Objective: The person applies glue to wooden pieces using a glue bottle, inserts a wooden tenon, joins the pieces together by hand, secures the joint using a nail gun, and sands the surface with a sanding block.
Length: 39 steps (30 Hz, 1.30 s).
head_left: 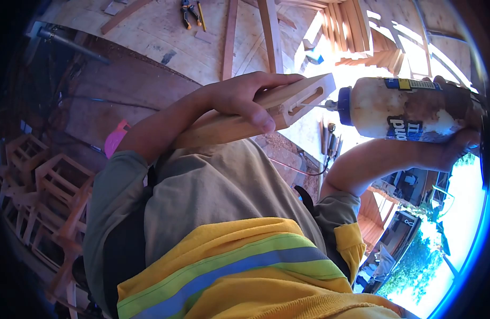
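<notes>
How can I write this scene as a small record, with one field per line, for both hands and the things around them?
Left hand: grips a piece of wood
Right hand: holds a bottle, tilted onto its side
Bottle cap: blue, with nozzle facing the wood
Wood end: has a long slot
Nozzle contact: cannot tell
Farther off: pliers, with a thin yellow stick beside them
Lower left: wooden frames

bottle [375, 111]: base hidden | right hand [462, 142]: partly hidden | label [405, 129]: partly obscured
</notes>
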{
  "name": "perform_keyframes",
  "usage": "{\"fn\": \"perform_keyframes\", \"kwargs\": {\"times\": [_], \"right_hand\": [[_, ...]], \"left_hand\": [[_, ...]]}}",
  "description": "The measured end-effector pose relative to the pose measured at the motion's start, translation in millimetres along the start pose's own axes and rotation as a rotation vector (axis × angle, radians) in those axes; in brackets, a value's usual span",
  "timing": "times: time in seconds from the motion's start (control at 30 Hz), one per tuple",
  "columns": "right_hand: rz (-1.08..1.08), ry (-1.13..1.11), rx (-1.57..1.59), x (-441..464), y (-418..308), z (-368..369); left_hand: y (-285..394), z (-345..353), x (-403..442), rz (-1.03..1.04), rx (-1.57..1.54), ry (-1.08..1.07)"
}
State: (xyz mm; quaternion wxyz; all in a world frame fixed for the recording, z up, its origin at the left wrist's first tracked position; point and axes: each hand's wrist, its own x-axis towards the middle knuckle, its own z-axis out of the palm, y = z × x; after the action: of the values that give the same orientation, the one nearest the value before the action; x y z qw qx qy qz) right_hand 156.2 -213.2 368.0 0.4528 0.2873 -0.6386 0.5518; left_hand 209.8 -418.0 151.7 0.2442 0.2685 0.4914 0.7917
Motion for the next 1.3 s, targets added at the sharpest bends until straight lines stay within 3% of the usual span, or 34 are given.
{"fn": "perform_keyframes", "kwargs": {"times": [0.13, 0.27, 0.43, 0.53, 0.63, 0.93, 1.0, 1.03, 1.13, 1.23, 1.3], "right_hand": [[0.06, -0.213, 0.223, 10, 15, -18], [0.01, 0.038, 0.024, 4, 14, -7], [0.085, -0.038, 0.124, 8, 28, -23], [0.093, -0.2, 0.184, 13, 40, -34], [0.11, -0.067, 0.172, 15, 48, -38], [0.065, -0.186, 0.228, 15, 47, -38], [0.121, 0.07, 0.207, 8, 37, -25], [0.12, 0.07, 0.208, 14, 41, -30], [-0.005, -0.153, 0.237, 25, 54, -48], [0.21, -0.09, 0.288, 20, 55, -53], [-0.063, -0.259, 0.167, 31, 64, -56]], "left_hand": [[-7, -2, 2, -0.017, 0.014, 0.001], [-12, -1, 4, 0.019, 0.01, 0.002], [-11, -1, 6, 0.043, 0.03, 0.011], [-9, -1, 8, -0.028, 0.058, -0.009], [-9, 0, 9, -0.018, 0.037, -0.002], [-9, -1, 11, -0.03, 0.087, -0.007], [-8, 0, 11, -0.029, 0.048, -0.007], [-9, 0, 12, -0.029, 0.049, -0.007], [-12, -2, 13, -0.03, 0.073, -0.009], [-13, -2, 14, -0.023, 0.047, -0.006], [-16, -4, 15, -0.027, 0.076, -0.007]]}}
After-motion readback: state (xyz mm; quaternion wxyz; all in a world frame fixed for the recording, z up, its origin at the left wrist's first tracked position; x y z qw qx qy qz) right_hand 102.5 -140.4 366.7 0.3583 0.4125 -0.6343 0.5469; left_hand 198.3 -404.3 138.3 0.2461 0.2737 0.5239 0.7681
